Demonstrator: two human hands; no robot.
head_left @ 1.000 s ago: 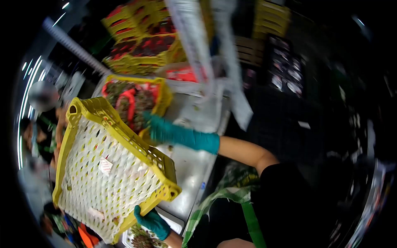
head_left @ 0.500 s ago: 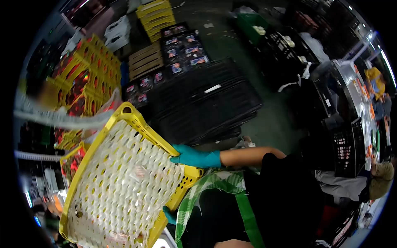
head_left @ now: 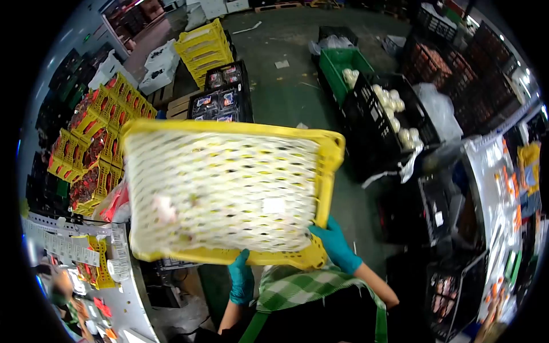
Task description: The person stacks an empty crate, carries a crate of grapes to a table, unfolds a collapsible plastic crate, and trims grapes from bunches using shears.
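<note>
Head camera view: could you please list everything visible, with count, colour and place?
crate: one, yellow, empty, held up at centre
stacked crates: many, yellow, with red contents, left
crate stack: one, yellow, top centre
black crates: several, some holding white round items, right
green crate: one, top right of centre
floor: dark green
apron: green and white check, bottom
left hand: teal glove, at crate's near rim
right hand: teal glove, at crate's near corner

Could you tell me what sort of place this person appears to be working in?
Probably a produce packing or sorting warehouse. Stacked yellow crates of red fruit line one side, black crates hold pale round produce on the concrete floor, and gloved hands carry an empty yellow crate.
</note>
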